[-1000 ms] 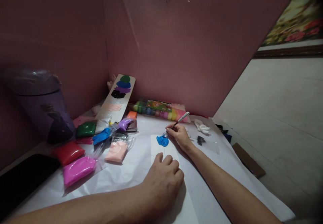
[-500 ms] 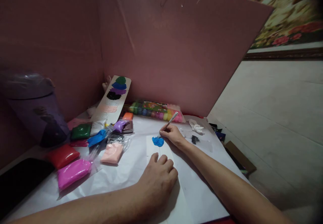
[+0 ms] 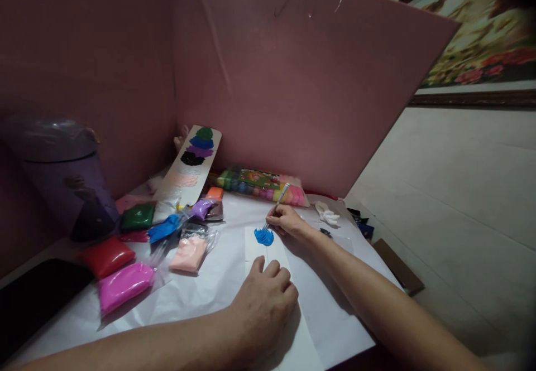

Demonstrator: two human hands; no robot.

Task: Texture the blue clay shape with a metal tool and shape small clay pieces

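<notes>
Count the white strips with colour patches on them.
2. The back strip slants up behind the coloured bags; the front strip lies under the left hand, its blue patch near the right hand. More could be hidden under the bags.

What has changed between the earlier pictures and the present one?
The fork-like tool in the right hand stands steeper, its handle leaning less to the right than a second ago. Nothing was taken hold of or let go. The left hand stays on the white strip, and the blue patch stays near its far end.
</notes>
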